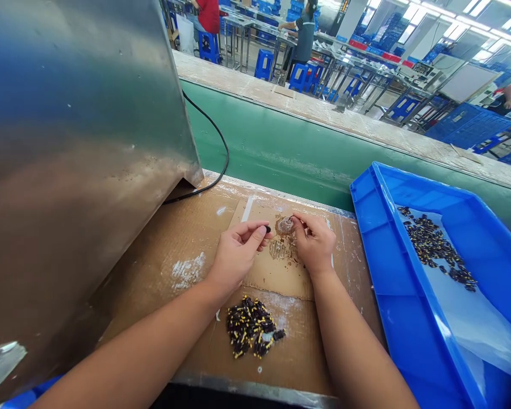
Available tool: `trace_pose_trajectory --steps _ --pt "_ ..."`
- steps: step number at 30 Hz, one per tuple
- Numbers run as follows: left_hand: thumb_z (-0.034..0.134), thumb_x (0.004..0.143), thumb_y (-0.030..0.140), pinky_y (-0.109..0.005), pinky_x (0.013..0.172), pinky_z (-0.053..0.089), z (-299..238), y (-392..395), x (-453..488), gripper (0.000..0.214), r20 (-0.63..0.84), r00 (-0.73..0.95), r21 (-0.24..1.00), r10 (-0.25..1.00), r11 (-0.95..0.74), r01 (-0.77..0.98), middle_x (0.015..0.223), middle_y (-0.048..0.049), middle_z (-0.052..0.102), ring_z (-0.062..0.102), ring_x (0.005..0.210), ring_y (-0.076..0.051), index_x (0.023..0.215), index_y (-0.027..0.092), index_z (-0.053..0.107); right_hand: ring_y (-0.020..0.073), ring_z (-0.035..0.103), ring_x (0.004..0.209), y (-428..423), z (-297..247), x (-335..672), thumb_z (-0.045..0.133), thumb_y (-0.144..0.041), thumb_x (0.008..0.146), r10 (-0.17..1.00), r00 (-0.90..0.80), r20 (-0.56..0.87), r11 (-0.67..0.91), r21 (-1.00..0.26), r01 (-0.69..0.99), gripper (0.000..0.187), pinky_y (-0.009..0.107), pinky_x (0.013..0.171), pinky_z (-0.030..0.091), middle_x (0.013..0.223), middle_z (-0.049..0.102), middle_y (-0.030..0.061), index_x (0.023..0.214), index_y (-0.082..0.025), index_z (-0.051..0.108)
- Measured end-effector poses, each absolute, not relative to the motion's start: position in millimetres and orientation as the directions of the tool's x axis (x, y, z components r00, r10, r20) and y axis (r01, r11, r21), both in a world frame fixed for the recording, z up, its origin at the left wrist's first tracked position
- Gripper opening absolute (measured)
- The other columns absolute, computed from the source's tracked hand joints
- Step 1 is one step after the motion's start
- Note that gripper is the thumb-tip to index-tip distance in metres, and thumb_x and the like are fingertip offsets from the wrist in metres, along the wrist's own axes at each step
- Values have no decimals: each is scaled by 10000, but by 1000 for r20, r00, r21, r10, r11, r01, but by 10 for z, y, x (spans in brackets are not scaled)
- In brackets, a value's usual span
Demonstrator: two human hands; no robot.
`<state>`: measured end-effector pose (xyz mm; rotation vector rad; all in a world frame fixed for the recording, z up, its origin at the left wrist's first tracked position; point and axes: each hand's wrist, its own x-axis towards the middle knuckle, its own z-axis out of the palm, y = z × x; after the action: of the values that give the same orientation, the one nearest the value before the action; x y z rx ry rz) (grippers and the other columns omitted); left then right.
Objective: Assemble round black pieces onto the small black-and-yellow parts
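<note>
In the head view, my left hand (237,250) pinches a small black part (267,229) between thumb and fingertips. Slightly to its right, my right hand (315,241) is closed in a pinch at the rim of a small clear container (285,225). A thin dark tip shows at those fingers, too small to name. Brown stains surround the container on a piece of cardboard (276,278). Nearer to me lies a pile of small black parts with yellow ends (251,326).
A blue bin (402,284) at the right holds a plastic sheet and many similar black and yellow parts (436,244). A large metal housing (89,142) stands at the left, with a black cable (221,133) behind it. A green wall (272,136) borders the far side.
</note>
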<state>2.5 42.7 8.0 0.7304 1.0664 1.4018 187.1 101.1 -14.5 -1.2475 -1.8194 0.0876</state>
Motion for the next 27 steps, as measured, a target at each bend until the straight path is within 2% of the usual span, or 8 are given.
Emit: trace_pose_trajectory --steps 6,11,16,18,21,23,25,27 --pt "789 828 345 -226 666 531 86 405 24 276 -143 -116 894 983 78 -441 845 -97 765 649 684 -120 1018 146 766 159 626 684 914 -42 1854 650 -371 955 800 119 588 365 -633 682 188 305 666 497 838 742 32 954 -208 743" --pt "823 796 306 -256 834 586 115 372 22 259 -72 -106 942 992 32 -335 964 -106 779 718 829 -145 1006 161 777 156 605 683 767 138 1877 623 -333 971 703 131 699 426 -562 709 155 316 658 499 885 728 44 1004 -219 722" --pt "829 790 348 -302 848 605 99 375 25 287 -54 -110 938 992 13 -347 965 -124 774 730 827 -170 967 138 743 180 589 673 654 233 1861 618 -338 966 618 142 773 444 -493 748 124 354 679 521 875 716 54 999 -257 706" --pt "846 775 355 -305 850 601 86 379 22 367 -53 -106 934 993 11 -358 955 -122 774 736 843 -178 1035 135 709 197 612 720 661 224 1860 623 -343 958 597 180 781 429 -501 751 132 366 701 529 942 735 74 1018 -260 706" --pt "862 757 349 -290 859 591 79 382 17 450 -64 -99 939 993 26 -343 952 -117 772 735 864 -175 1111 128 693 208 646 750 727 209 1870 611 -343 953 722 97 685 384 -513 767 145 364 709 516 899 754 62 957 -249 722" --pt "849 769 357 -277 855 590 85 381 19 394 -68 -105 943 992 30 -331 959 -123 770 731 855 -168 1052 117 716 192 642 705 759 241 1877 618 -336 940 798 37 601 356 -521 776 153 348 695 502 803 740 30 884 -241 723" --pt "828 791 374 -283 836 597 100 378 25 339 -61 -117 934 991 16 -356 952 -126 768 730 836 -172 975 115 712 172 625 664 738 313 1871 643 -336 920 809 107 578 326 -593 737 140 322 658 493 776 723 17 863 -230 714" --pt "827 790 389 -307 802 610 121 372 33 340 -77 -111 903 991 22 -429 922 -120 765 733 808 -187 942 123 680 164 630 662 657 394 1845 673 -351 904 820 215 531 309 -726 614 137 299 628 502 792 723 25 877 -220 701"
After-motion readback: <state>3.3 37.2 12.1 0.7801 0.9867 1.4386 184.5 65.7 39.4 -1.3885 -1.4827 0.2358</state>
